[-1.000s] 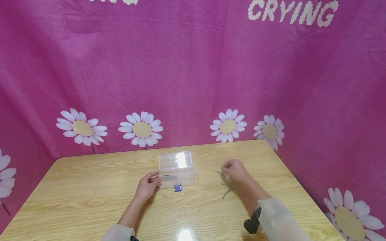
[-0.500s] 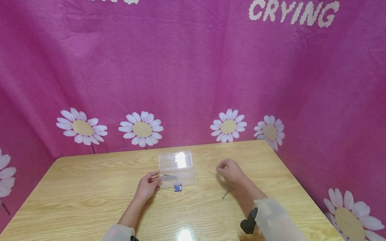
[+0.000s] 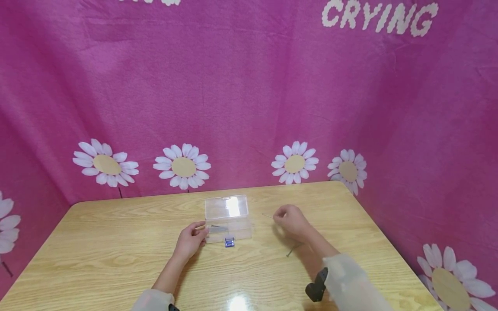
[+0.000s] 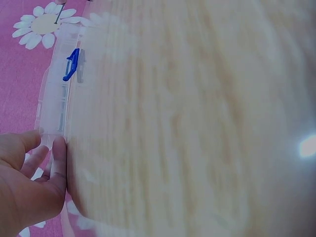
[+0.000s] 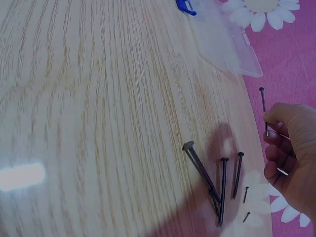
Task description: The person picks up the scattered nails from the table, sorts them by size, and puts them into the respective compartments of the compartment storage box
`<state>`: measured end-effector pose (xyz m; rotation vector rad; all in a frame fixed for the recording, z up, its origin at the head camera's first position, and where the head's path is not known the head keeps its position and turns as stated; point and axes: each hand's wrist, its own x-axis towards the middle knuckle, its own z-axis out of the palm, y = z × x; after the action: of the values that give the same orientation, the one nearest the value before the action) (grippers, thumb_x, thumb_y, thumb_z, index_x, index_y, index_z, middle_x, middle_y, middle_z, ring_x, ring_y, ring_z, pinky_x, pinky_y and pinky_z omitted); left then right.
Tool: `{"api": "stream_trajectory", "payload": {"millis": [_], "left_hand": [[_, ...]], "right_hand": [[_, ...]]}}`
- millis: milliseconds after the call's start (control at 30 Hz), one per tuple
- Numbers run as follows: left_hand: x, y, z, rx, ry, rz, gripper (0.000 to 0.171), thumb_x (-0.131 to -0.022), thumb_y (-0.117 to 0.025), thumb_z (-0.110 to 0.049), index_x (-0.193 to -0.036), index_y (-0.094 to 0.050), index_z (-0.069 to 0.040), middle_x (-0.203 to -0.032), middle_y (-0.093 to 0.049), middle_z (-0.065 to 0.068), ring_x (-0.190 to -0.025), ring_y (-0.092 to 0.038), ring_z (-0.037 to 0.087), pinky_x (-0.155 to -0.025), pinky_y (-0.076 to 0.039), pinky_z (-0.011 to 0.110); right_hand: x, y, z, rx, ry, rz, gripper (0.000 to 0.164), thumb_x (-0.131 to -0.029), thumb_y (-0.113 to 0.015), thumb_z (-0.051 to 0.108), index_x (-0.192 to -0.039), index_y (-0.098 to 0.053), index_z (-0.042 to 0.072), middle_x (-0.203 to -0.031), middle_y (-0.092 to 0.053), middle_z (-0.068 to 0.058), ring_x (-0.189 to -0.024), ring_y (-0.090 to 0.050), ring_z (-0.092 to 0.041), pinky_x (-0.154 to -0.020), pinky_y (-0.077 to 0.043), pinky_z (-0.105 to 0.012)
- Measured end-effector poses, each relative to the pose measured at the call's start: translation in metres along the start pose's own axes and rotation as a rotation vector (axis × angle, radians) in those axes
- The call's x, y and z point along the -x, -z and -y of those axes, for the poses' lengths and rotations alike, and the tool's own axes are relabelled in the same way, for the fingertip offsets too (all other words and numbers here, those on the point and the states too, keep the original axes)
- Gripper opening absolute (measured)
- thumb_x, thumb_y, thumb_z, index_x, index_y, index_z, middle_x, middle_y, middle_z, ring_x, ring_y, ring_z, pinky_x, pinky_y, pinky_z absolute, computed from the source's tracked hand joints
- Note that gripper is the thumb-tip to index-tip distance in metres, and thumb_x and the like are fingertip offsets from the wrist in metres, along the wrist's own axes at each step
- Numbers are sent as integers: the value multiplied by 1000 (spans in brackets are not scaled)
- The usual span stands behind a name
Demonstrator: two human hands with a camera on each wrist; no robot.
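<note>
A clear plastic box (image 3: 243, 233) lies on the table with its lid (image 3: 218, 209) raised at the back and a blue latch (image 3: 229, 242) at the front. A few nails (image 3: 219, 227) show in its left part. My left hand (image 3: 188, 242) holds the box's left end between thumb and fingers. To the right of the box, my right hand (image 3: 293, 222) pinches a thin nail (image 5: 263, 101) between thumb and finger, above the table, head pointing away from the hand. Below that hand, the right wrist view has several loose nails, among them a thick one (image 5: 200, 165) and a tiny one (image 5: 246, 194).
The wood-grain table (image 3: 116, 250) ends at a pink curtain (image 3: 233, 108) printed with daisies. A bright light reflection (image 3: 238, 302) lies on the near part of the tabletop.
My right hand has lifted the nail and moved left toward the box with it. The left hand and the box have stayed in place.
</note>
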<state>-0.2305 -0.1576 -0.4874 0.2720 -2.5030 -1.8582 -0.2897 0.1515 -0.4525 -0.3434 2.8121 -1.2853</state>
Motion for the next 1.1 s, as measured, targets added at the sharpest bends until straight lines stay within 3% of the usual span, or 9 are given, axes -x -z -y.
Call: {"api": "stream_trajectory", "payload": {"millis": [1100], "left_hand": [[1,0,-2,-5,2,-3,37,-91,-59,-9,-125,-54,4,-88,-62,14,-68,-58,9,-63,-55,23]], "right_hand": [[-9,-14,24,54,16,77,9,-82,-65,12,-86,-70,6,-83,-65,-2,-81,-56,-14,-79,-51,-32]]}}
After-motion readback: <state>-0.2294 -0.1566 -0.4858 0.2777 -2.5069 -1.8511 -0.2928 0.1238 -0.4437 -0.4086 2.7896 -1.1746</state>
